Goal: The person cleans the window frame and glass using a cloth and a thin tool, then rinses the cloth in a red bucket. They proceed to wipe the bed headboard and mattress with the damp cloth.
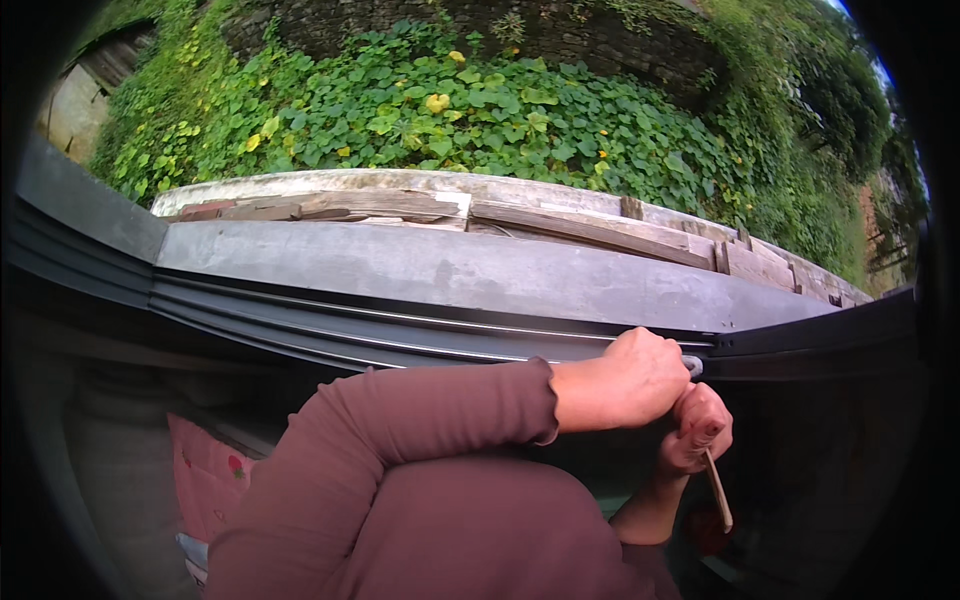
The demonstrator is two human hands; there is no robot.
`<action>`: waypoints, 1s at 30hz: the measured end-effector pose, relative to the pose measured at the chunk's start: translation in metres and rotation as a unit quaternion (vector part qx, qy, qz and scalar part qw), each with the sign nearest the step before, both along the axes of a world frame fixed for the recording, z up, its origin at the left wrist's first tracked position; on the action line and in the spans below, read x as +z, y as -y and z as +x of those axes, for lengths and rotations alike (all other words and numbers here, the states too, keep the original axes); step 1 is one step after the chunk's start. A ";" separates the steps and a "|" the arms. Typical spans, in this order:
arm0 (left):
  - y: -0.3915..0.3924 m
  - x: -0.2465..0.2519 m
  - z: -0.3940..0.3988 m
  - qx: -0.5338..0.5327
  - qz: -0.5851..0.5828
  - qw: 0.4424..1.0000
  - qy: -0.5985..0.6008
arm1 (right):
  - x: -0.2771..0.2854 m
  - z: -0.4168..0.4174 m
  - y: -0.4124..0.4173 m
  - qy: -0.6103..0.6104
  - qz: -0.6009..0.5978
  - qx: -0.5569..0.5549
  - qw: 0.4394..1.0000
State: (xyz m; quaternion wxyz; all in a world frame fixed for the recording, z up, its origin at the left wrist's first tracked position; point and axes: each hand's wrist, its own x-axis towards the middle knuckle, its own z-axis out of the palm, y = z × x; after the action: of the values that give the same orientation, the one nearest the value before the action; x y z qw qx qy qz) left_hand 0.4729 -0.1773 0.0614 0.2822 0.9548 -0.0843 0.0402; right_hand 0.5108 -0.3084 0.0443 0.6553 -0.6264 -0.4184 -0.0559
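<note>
My left hand reaches across from the left, its fingers curled at the right end of the dark sliding-window track. A small grey, cloth-like piece pokes out beside those fingers; most of it is hidden. Just below, my right hand touches or nearly touches the left. It grips a thin wooden stick, whose lower end slants down and to the right. The stick's upper end is hidden by the hands.
Beyond the track runs a grey sill, then weathered planks along a pale ledge. Leafy vines and a stone wall lie outside. Dark frame sides bound the opening. Pink strawberry-print fabric is inside, lower left.
</note>
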 end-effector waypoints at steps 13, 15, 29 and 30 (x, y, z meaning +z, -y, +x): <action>-0.056 0.001 -0.118 0.035 -0.015 0.997 0.074 | 0.011 -0.061 -0.057 -0.016 -0.076 0.189 0.979; -0.075 0.002 -0.155 0.074 0.017 0.994 0.073 | 0.006 -0.093 -0.083 0.030 -0.069 0.194 0.978; -0.231 0.015 -0.433 0.337 0.221 0.914 0.036 | -0.001 -0.322 -0.294 0.080 0.095 0.471 0.873; -0.233 0.022 -0.436 0.342 0.191 0.919 0.049 | 0.003 -0.325 -0.293 0.081 0.102 0.470 0.873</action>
State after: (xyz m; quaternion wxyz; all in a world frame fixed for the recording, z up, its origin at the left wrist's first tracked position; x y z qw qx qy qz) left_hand 0.0367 0.0558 0.0833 0.0588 0.9581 0.2276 0.1638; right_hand 0.1860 -0.0150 0.0469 0.6284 -0.2785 -0.7072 0.1656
